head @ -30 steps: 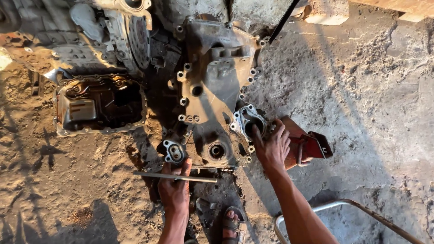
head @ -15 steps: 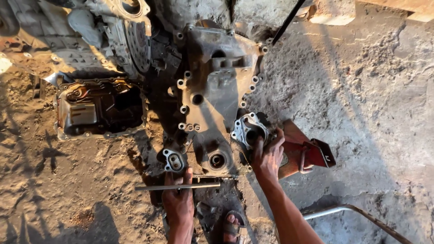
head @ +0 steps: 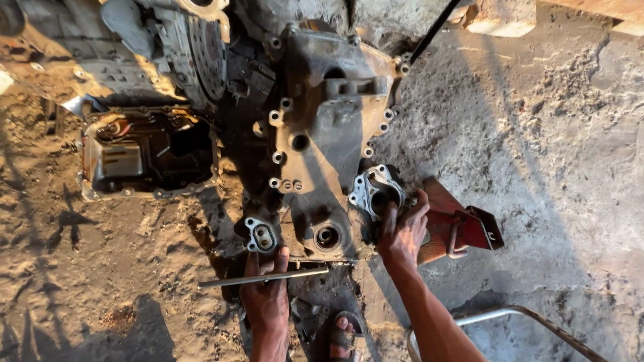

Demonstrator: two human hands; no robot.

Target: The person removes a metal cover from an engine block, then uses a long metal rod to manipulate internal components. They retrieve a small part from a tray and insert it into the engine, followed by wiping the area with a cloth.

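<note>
A greasy metal gearbox housing [head: 329, 127] lies on the dirt ground in front of me. My left hand [head: 266, 295] grips a long steel rod [head: 268, 277] held level just below the housing, next to a small flanged fitting [head: 260, 234]. My right hand [head: 401, 231] is shut on a round flanged cover [head: 376, 191] at the housing's lower right edge. A round bore with a bearing [head: 327, 236] shows between my two hands.
An open oil pan [head: 144, 151] with dark residue sits at the left. A red metal bracket [head: 463, 228] lies right of my right hand. My sandalled foot [head: 343, 335] is at the bottom, a bent metal tube [head: 510, 315] at lower right, and a black rod [head: 435, 30] leans at the top.
My left hand with the rod has dropped slightly away from the housing. My right hand keeps hold of the flanged cover.
</note>
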